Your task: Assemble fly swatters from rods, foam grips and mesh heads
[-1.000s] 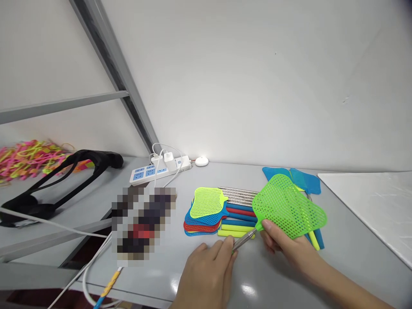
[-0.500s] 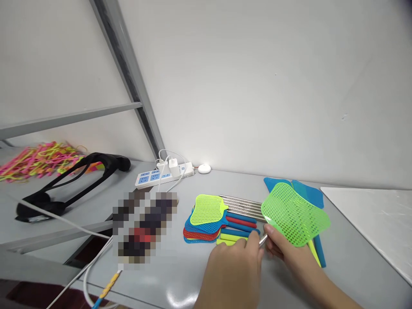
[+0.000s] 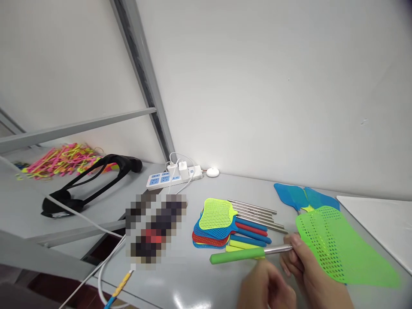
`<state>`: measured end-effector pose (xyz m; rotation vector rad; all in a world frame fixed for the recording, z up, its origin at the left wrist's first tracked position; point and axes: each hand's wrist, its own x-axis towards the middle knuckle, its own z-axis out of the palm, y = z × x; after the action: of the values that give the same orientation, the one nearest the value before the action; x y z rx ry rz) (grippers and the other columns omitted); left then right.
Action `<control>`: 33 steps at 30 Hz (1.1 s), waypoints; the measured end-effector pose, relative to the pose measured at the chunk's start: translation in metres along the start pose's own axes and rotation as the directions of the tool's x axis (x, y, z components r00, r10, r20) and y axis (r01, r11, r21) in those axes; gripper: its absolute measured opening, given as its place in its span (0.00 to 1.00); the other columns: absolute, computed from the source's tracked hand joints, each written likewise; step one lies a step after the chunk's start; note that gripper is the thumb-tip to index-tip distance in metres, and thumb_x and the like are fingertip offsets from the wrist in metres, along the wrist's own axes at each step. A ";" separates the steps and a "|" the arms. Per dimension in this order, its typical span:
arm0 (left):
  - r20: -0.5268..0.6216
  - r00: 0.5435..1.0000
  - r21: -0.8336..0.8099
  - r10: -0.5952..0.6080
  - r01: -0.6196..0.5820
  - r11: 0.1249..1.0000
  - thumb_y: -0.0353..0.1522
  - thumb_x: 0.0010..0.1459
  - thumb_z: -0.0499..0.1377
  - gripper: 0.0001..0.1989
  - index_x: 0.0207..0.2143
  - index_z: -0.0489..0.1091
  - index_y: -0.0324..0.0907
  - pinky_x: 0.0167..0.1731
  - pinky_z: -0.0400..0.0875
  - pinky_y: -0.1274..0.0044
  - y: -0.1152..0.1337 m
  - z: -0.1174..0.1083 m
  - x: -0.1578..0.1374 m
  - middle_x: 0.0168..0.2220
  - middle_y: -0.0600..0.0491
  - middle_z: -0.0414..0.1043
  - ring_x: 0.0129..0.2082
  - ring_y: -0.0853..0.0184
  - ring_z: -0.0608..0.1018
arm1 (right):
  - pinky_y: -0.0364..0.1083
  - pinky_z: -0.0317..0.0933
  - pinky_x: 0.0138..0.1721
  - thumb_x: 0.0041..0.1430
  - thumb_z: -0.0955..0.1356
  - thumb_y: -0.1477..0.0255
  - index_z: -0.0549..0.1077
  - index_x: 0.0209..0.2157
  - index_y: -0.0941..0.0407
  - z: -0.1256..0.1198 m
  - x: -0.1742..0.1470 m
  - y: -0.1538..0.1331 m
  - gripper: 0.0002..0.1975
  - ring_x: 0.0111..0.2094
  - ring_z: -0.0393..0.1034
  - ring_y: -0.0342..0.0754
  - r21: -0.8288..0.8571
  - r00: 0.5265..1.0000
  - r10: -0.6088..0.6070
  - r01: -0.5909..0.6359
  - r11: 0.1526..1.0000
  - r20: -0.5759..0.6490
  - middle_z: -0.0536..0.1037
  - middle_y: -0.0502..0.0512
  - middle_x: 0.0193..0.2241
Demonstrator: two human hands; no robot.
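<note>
A green fly swatter is in my right hand [image 3: 307, 268], which is closed around its metal rod. Its green grip [image 3: 238, 255] points left, and its perforated green head [image 3: 337, 244] spreads out to the right, blurred at the far edge. My hand hides where rod and head meet. My left hand [image 3: 267, 285] is just below the rod, apart from the grip, its curled fingers smeared by motion. Behind the grip lie stacked swatter heads with a yellow one [image 3: 217, 213] on top, several metal rods [image 3: 254, 212], and blue, red and yellow grips [image 3: 251, 240].
Blue swatters [image 3: 291, 195] lie at the back right, near a white board [image 3: 380, 223]. Farther left are a white power strip [image 3: 174, 178] with chargers, a blurred-out object [image 3: 157, 231], white cables [image 3: 103, 274], a black headset-like frame [image 3: 93, 184] and a colourful pile of strips [image 3: 67, 159].
My left hand has come off the swatter's grip and moved down and right. My right hand has shifted right with the swatter, leaving the green grip in plain sight. The view has turned slightly left.
</note>
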<state>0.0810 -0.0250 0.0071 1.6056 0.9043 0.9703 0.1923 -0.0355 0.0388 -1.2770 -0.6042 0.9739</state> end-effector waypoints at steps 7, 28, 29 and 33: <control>0.002 0.930 -0.540 -0.369 0.312 0.782 0.61 0.50 0.54 0.31 0.18 0.56 0.45 0.20 0.54 0.77 0.014 -0.001 0.004 0.13 0.59 0.52 0.16 0.71 0.59 | 0.44 0.52 0.20 0.59 0.66 0.51 0.60 0.16 0.52 -0.003 -0.014 0.013 0.25 0.15 0.54 0.42 -0.167 0.972 0.072 -0.035 0.985 0.224 0.57 0.45 0.11; -0.101 0.934 -0.700 -0.343 0.179 0.692 0.43 0.59 0.57 0.26 0.14 0.52 0.43 0.20 0.50 0.77 0.027 -0.067 0.029 0.12 0.59 0.50 0.17 0.73 0.52 | 0.44 0.51 0.23 0.60 0.67 0.55 0.61 0.16 0.55 -0.019 0.037 -0.016 0.26 0.19 0.49 0.41 0.061 0.979 -0.071 0.060 0.996 0.194 0.53 0.44 0.16; -0.080 0.934 -0.706 -0.349 0.194 0.681 0.44 0.59 0.57 0.26 0.14 0.52 0.43 0.20 0.50 0.78 0.028 -0.064 0.029 0.13 0.59 0.49 0.17 0.73 0.52 | 0.44 0.49 0.23 0.61 0.66 0.54 0.62 0.15 0.55 -0.018 0.033 -0.013 0.27 0.20 0.51 0.42 0.028 0.967 -0.054 0.048 0.998 0.250 0.54 0.45 0.16; -0.063 0.918 -0.741 -0.391 0.220 0.635 0.45 0.59 0.56 0.26 0.16 0.49 0.43 0.20 0.51 0.78 0.033 -0.057 0.033 0.13 0.60 0.48 0.16 0.74 0.52 | 0.44 0.45 0.22 0.61 0.63 0.50 0.64 0.15 0.56 -0.014 0.021 -0.008 0.29 0.21 0.52 0.42 -0.052 0.945 0.000 0.018 0.998 0.327 0.57 0.48 0.16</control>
<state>0.0451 0.0192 0.0542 0.6386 0.7616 1.0847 0.2164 -0.0247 0.0404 -1.1659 -0.8980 1.1799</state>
